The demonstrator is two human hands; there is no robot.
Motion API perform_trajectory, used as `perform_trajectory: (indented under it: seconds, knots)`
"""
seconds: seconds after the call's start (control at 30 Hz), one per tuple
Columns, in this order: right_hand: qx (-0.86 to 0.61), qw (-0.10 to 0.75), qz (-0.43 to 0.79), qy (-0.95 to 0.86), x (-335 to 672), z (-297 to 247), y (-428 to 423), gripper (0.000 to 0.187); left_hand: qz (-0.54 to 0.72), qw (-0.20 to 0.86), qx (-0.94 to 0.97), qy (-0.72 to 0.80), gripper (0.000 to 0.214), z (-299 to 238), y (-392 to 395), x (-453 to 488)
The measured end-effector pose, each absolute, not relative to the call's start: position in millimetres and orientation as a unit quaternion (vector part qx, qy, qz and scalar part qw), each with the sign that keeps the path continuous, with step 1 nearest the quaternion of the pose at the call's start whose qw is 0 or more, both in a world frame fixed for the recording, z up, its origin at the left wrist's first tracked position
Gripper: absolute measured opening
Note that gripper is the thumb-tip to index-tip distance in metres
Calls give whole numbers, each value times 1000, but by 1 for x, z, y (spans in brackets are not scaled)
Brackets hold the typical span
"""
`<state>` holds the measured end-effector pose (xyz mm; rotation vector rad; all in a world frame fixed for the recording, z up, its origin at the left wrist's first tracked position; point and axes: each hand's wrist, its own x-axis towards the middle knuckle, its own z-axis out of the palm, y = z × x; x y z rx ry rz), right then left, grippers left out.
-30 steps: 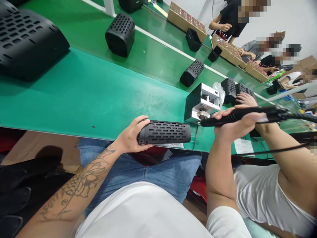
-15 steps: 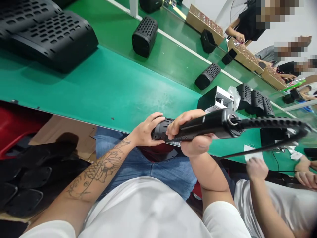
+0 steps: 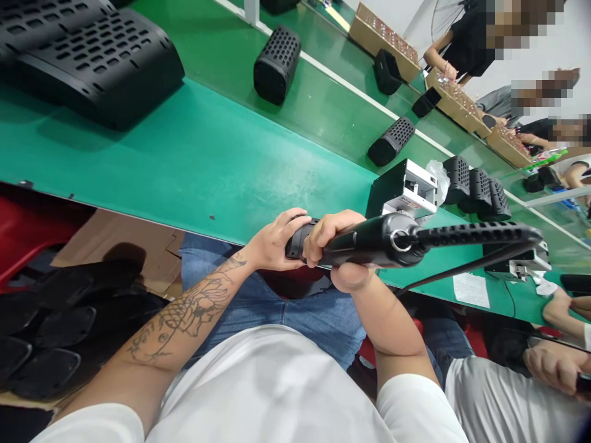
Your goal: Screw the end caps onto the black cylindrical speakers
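Left hand [image 3: 276, 245] clamps one end of the black perforated cylindrical speaker shell [image 3: 297, 241] at the green counter's [image 3: 194, 166] near edge. Right hand [image 3: 337, 255] grips the black corded electric screwdriver [image 3: 373, 237] across it. Fastening seems in hand; next, the hidden bit needs squaring to the shell.

Bright even light, soft shadows, wide-angle distortion

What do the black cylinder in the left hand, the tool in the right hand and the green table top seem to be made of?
Black cylinder: probably matte plastic or rubber; dull, no glare.
Tool: likely hard plastic, smooth with a soft sheen, plus a shiny metal-looking ring at its cable end.
Table top: seemingly a green rubber mat; faint sheen, pale scuffs.
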<state>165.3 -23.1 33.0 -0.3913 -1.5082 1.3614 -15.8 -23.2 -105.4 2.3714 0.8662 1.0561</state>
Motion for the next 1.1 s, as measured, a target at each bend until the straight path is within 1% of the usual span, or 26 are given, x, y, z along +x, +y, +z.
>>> perform_trajectory:
  seconds: [0.07,0.13,0.2,0.27,0.33,0.4,0.47,0.53,0.6,0.7,0.77,0.8,0.87,0.97,1.03,1.1]
  knots:
    - [-187,498,566,-629,166,37,-23,74,371,204,846,323,87,-98,-25,-18]
    - [-208,487,564,-634,166,42,-27,80,358,203,841,352,83,-95,-29,-18]
    - [-208,502,561,-625,170,51,-35,79,360,179,832,381,82,-97,-38,-13]
    - [-208,530,552,-610,182,66,-42,71,401,114,809,414,90,-102,-57,-3]
    - [-220,580,510,-595,204,83,-44,66,454,39,762,460,106,-109,-85,12]
    - [-259,649,419,-580,236,97,-35,66,475,7,723,502,123,-115,-120,28]
    - [-318,729,274,-540,273,102,-15,63,460,13,728,508,130,-120,-154,41]
    - [-376,781,128,-481,310,98,11,55,437,31,760,479,123,-127,-180,49]
    - [-406,785,64,-463,342,88,35,51,417,48,806,417,110,-131,-191,54]
    - [-413,763,54,-494,376,70,59,63,385,49,870,304,88,-124,-177,56]
    - [-424,738,71,-520,387,61,64,66,358,39,901,242,79,-102,-150,56]
    - [-431,731,82,-524,390,58,65,67,341,36,914,217,79,-87,-132,56]
    - [-441,736,88,-506,391,53,64,66,277,53,943,178,85,-52,-93,56]
    - [-463,755,77,-459,384,52,57,64,168,84,967,173,91,-8,-44,66]
    - [-475,753,85,-447,377,55,48,61,123,66,965,221,95,6,-26,76]
    - [-471,758,100,-441,369,64,35,61,100,30,948,301,98,11,-18,85]
